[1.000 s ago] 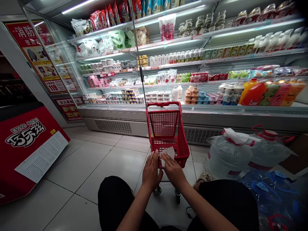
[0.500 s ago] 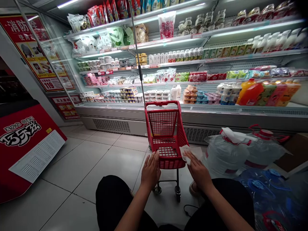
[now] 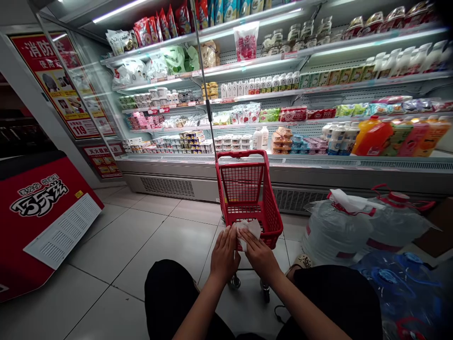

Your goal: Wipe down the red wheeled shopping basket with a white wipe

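A small red shopping cart (image 3: 273, 208) stands in front of me, between my knees. My left hand (image 3: 224, 255) is closed on the near left corner of its basket, fingers lying over the rim. Under the fingers of my right hand (image 3: 261, 259) is a crumpled white tissue (image 3: 252, 227), pressed against the near rim of the basket. The tissue lies right beside my left fingertips. Part of the near rim is hidden behind the hands and the tissue.
A lit refrigerated shelf (image 3: 198, 166) with dairy and drinks runs behind the cart. Large clear water jugs (image 3: 336, 231) and blue-tinted bottles (image 3: 392, 278) stand close on my right. A red freezer (image 3: 60, 203) is at the left. A thin pole (image 3: 203, 71) rises from the cart.
My right hand has moved left along the near rim with the tissue, from the right corner to beside my left hand. The left hand stays at its corner. The view has shifted slightly.
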The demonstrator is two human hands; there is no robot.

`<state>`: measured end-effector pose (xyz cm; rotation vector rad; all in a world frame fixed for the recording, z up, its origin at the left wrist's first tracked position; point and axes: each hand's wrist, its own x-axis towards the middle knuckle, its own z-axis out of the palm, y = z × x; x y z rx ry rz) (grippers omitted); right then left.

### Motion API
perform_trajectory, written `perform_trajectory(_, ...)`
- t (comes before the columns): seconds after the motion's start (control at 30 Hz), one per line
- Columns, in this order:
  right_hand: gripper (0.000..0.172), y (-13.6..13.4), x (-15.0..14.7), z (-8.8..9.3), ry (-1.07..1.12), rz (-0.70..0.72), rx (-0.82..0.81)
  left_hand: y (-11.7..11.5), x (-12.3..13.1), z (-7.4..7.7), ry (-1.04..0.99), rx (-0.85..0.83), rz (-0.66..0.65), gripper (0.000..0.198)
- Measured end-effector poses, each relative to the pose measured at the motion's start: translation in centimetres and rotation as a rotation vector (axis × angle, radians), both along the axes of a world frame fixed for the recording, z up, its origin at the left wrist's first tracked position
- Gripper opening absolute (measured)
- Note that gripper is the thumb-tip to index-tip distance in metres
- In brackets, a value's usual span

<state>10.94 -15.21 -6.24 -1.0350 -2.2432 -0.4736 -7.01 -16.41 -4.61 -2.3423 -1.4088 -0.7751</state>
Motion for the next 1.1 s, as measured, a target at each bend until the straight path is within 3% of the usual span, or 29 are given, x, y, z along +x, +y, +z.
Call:
perform_trajectory(0.23,0.069,-0.8,8.1,-1.2,0.032,-0.088,-0.008,-0.1,-0.8,0.0,0.071,0.017,-0.003,0.082)
perform_trajectory(0.33,0.070,-0.9,10.1,-1.5,0.064,-0.137,0.007,0.9,-1.4,0.4,0.059,0.019,-0.060,0.069)
perform_trajectory(0.47,0.067,-0.8,10.0,-1.6,0.119,-0.145,-0.011,3.3,-2.4,2.1,0.122,0.005,-0.189,0.043)
perform_trajectory(0.57,0.065,-0.6,9.3,-1.7,0.145,-0.141,-0.037,5.0,-2.7,2.9,0.124,-0.011,-0.181,0.026)
perform_trajectory(0.67,0.066,-0.3,9.1,-1.8,0.143,-0.124,-0.052,5.6,-2.6,2.9,0.092,-0.031,-0.153,0.019)
perform_trajectory(0.97,0.062,1.3,10.8,-2.7,0.190,-0.123,-0.065,4.3,0.0,1.7,0.062,-0.007,-0.073,0.017)
perform_trajectory(1.1,0.059,1.6,11.3,-2.9,0.281,-0.181,-0.079,3.0,1.3,2.1,0.032,-0.026,-0.165,0.024)
